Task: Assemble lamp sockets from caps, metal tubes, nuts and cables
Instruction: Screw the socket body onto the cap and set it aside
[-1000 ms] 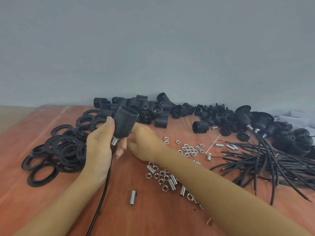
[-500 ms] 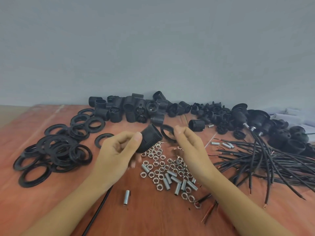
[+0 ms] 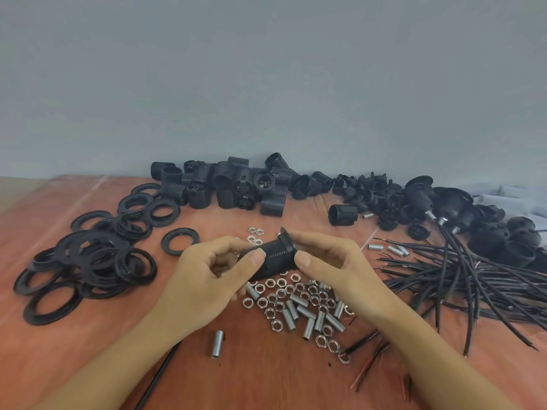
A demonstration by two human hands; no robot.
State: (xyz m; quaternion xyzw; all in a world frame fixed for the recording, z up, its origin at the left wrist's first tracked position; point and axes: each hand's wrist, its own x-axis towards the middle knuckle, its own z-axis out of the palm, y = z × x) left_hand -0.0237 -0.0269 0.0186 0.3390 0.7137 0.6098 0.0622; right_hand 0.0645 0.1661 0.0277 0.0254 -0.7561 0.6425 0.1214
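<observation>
Threaded socket (image 3: 273, 257): black plastic, ribbed along its barrel, lying on its side in the air above the middle of the table (image 3: 59, 344). A black ring (image 3: 286, 241) sits around its right end.

My left hand (image 3: 207, 279) grips the barrel, thumb and fingers curled round it. My right hand (image 3: 334, 261) pinches the ring between thumb and forefinger.

Taking the socket as centre:
- 6 o'clock, just beneath: heap of bright nuts and metal tubes (image 3: 299, 303).
- 7 o'clock: one lone tube (image 3: 217, 344); a black cable (image 3: 159, 377) runs off the near edge under my left forearm.
- 9 o'clock: pile of flat black rings (image 3: 94, 261), one stray ring (image 3: 180, 241) nearer me.
- 12 o'clock: heap of socket bodies (image 3: 233, 184) against the wall.
- 1 o'clock: a single socket body (image 3: 340, 215) on its side.
- 3 o'clock: a tangle of black cables (image 3: 461, 270), bare copper ends showing.

Table reddish-brown wood grain. Wall (image 3: 266, 84) plain grey-blue.
</observation>
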